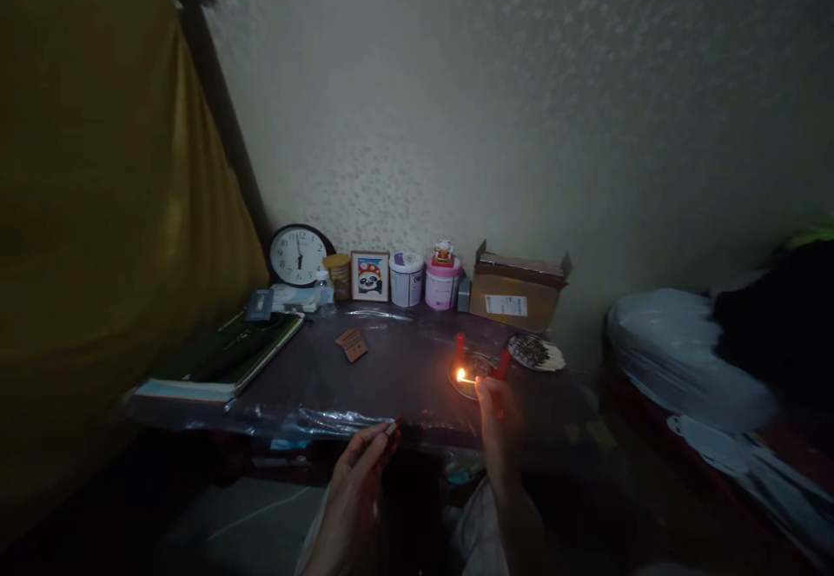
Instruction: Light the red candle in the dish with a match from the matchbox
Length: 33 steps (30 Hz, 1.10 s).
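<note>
My right hand (495, 402) pinches a burning match (467, 380), its flame pointing left. Just beyond the flame stands a red candle (460, 348), and a second red candle (504, 363) rises close behind my fingers. Both are at a glass dish (454, 385), partly covered by my hand. Low at the table's front edge, my left hand (358, 463) is closed around a small matchbox (391, 429), mostly hidden by the fingers. A plate of dark-headed matchsticks (535, 352) lies to the right of the candles. Two small brown boxes or cards (353, 345) rest left of centre.
Along the wall stand a round clock (298, 255), a framed panda picture (370, 277), a white tin (407, 280), a pink tin (442, 284) and a cardboard box (517, 291). A green book (238, 354) lies left, near a yellow curtain (130, 211). White bags (678, 350) are piled right.
</note>
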Each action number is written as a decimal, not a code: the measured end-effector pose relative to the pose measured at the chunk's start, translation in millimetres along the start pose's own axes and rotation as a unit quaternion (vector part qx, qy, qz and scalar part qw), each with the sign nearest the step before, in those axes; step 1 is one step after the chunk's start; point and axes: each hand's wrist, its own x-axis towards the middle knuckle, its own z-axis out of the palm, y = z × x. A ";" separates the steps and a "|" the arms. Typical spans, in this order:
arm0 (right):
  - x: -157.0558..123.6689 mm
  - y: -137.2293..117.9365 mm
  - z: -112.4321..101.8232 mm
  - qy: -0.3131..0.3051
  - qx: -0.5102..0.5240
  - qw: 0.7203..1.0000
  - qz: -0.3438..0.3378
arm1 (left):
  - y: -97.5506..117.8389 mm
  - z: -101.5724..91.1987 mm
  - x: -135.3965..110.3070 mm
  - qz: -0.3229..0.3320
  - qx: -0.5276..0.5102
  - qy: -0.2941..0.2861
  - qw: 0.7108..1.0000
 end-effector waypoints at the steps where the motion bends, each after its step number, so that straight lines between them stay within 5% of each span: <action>1: 0.2 -1.3 0.3 0.007 0.000 1.000 0.015 | 0.7 0.1 -0.2 0.007 0.007 0.001 1.000; 21: 2.1 -10.1 0.8 0.015 0.035 0.988 0.150 | 3.8 0.7 -2.6 0.005 0.012 -0.016 1.000; 33: 3.2 -11.9 2.1 0.012 0.180 0.952 0.249 | 6.0 3.4 -5.0 -0.002 0.005 -0.016 1.000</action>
